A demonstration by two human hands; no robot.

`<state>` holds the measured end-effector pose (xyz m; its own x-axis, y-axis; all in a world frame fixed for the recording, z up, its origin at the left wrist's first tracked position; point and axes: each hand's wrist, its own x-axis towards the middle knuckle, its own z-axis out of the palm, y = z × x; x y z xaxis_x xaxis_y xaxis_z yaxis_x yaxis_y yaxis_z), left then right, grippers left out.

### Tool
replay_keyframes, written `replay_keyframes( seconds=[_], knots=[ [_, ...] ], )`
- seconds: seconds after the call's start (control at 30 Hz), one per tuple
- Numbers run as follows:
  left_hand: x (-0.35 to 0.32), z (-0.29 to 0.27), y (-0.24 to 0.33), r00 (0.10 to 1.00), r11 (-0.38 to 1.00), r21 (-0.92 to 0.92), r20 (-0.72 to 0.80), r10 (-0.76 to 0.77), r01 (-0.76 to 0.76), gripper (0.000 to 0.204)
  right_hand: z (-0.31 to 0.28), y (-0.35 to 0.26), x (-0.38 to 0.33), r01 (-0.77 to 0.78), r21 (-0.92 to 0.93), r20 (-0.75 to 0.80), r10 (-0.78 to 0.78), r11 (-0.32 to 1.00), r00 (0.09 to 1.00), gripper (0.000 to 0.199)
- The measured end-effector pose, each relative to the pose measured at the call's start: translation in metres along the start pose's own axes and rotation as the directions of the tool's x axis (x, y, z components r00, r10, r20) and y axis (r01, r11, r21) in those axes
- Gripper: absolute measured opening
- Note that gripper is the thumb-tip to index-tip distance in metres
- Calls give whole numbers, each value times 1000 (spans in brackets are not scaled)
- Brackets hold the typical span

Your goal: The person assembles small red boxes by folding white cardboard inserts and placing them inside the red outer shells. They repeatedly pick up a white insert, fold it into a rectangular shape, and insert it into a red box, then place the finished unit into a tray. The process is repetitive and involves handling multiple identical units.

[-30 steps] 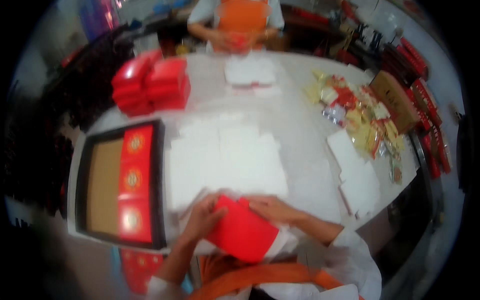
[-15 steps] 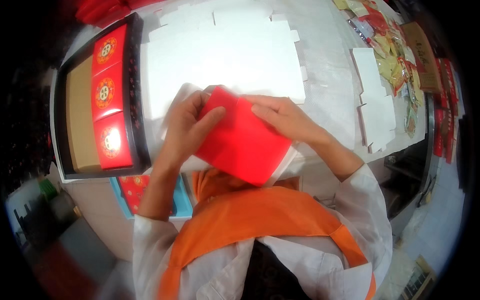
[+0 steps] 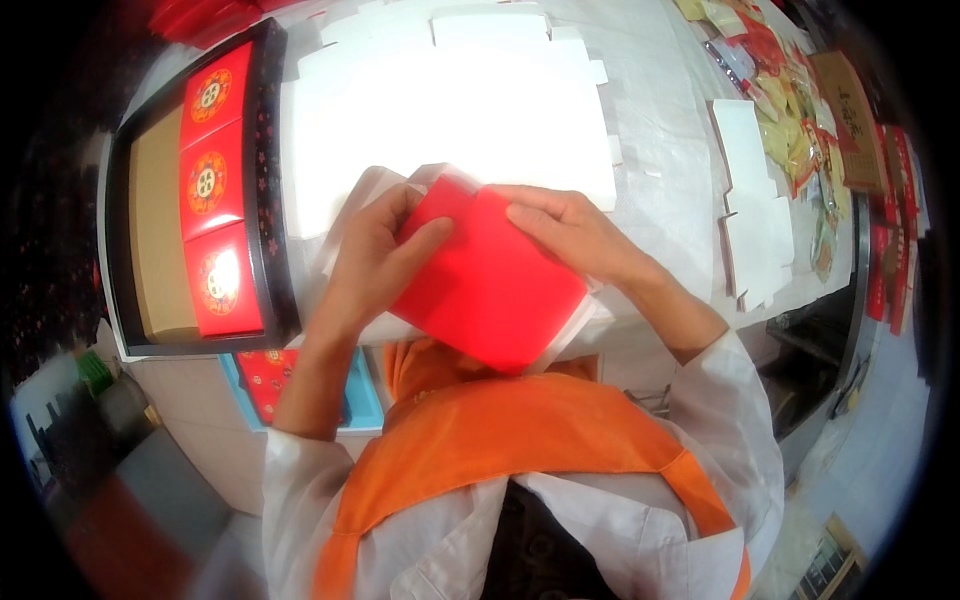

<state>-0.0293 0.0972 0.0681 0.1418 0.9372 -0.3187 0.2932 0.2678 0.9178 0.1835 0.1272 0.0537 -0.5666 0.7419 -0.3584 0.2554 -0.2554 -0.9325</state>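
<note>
Red box [image 3: 485, 285] was held by both hands at the table edge [image 3: 660, 170], over the white flat cardboard [image 3: 450, 110]. Left hand [image 3: 365, 265] gripped its left corner, right hand [image 3: 570, 232] pressed fingers on top. Since half a second earlier only the view had dropped closer; grip unchanged, so fitting was ongoing. Black tray [image 3: 270, 200] sat left.

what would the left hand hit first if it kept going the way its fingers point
Probably the right hand: the left hand points right and up across the red box, toward those fingers. Depth is unclear.
</note>
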Motion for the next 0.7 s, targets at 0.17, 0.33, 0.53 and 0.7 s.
replay_keyframes(
  seconds=[0.17, 0.33, 0.53, 0.7],
  knots=[
    [1, 2, 0, 999, 998, 56, -19, 25, -24, 20, 3, 0, 0, 39, -50, -14, -40, 998, 999, 35],
    [1, 1, -3, 1000, 998, 55, 8, -13, 13, 22, 5, -4, -5, 66, -110, -12, -68, 992, 998, 35],
    [-2, 4, -1, 1000, 999, 15, 4, -29, 29, 24, 9, -6, -12, 84, -223, -5, -87, 971, 996, 39],
    [-2, 5, -2, 1000, 999, 15, -8, -29, 29, 25, 12, -9, -15, 130, -286, -11, -139, 949, 990, 38]
  ],
)
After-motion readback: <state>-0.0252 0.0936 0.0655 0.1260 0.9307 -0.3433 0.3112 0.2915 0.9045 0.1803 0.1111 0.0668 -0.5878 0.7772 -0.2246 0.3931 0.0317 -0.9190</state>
